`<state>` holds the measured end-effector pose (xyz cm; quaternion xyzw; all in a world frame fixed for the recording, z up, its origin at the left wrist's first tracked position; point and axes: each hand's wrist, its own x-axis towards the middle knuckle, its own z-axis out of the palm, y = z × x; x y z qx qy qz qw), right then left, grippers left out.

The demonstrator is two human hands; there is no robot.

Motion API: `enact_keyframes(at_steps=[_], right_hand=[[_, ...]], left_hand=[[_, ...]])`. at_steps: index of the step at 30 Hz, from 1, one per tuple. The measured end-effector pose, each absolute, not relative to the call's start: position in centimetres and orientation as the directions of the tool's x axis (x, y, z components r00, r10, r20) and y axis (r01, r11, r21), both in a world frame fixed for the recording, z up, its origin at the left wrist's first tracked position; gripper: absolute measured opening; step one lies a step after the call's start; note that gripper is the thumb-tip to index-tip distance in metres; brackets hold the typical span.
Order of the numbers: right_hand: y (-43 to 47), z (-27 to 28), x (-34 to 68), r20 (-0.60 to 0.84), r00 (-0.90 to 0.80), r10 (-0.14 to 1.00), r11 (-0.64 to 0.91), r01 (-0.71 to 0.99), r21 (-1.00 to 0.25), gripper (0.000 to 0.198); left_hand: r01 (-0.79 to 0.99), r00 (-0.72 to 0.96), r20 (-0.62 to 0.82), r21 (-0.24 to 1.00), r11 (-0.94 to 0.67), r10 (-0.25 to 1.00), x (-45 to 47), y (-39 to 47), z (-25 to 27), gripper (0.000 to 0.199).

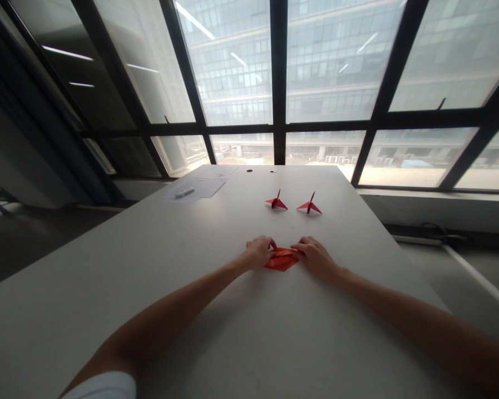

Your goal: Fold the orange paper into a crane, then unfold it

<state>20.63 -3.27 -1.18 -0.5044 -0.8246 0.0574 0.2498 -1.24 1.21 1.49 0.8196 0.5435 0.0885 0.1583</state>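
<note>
A folded piece of orange-red paper (283,260) lies on the white table between my two hands. At its left end, my left hand (260,251) grips the paper with bent fingers and thumb. My right hand (315,256) has its fingers closed on the right end. Creases and layered flaps show across the middle of the paper; its two ends are partly covered by my fingers. Beyond my hands stand two red folded paper cranes, a left crane (276,201) and a right crane (310,205), each with spread wings and one upright point.
The long white table (149,252) reaches toward the windows. Paper sheets (210,187) lie at its far left, with a white tube-like object (185,192) on them. Two small dark round spots mark the far end. A cable (436,230) lies beyond the table's right edge.
</note>
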Motion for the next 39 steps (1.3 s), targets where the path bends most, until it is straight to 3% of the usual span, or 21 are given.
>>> enact_keyframes(at_steps=[6, 12, 16, 20, 29, 35, 39], right_hand=[[-3.3, -1.3, 20.5, 0.384, -0.330, 0.863, 0.491, 0.729, -0.478, 0.012], [-3.6, -0.9, 20.4, 0.371, -0.262, 0.891, 0.447, 0.647, -0.617, 0.012], [-3.4, -1.0, 20.3, 0.398, -0.216, 0.892, 0.449, 0.524, -0.723, 0.008], [-3.3, -1.1, 20.2, 0.411, -0.195, 0.890, 0.453, 0.457, -0.765, 0.014], [-3.8, -0.2, 21.0, 0.622, -0.228, 0.749, 0.609, 0.607, -0.510, 0.023], [-3.3, -0.3, 21.8, 0.645, -0.405, 0.648, 0.672, 0.703, -0.233, 0.024], [-3.0, -0.2, 22.1, 0.597, -0.544, 0.589, 0.708, 0.703, -0.058, 0.021]], left_hand=[[0.819, 0.441, -0.032, 0.423, -0.387, 0.897, -1.6, 1.2, 1.7, 0.028], [0.653, 0.579, -0.065, 0.634, -0.415, 0.813, -2.4, 2.2, 2.5, 0.045], [0.621, 0.627, -0.154, 0.691, -0.371, 0.764, -2.8, 2.1, 2.7, 0.041], [0.606, 0.586, -0.102, 0.714, -0.351, 0.804, -2.6, 1.6, 3.1, 0.034], [0.556, 0.660, 0.324, 0.397, -0.730, 0.678, -1.4, -0.9, 5.6, 0.028], [0.551, 0.763, 0.348, 0.090, -0.829, 0.545, -1.3, -0.6, 2.8, 0.027], [0.540, 0.780, 0.370, 0.013, -0.842, 0.505, -1.4, -0.3, 1.4, 0.028]])
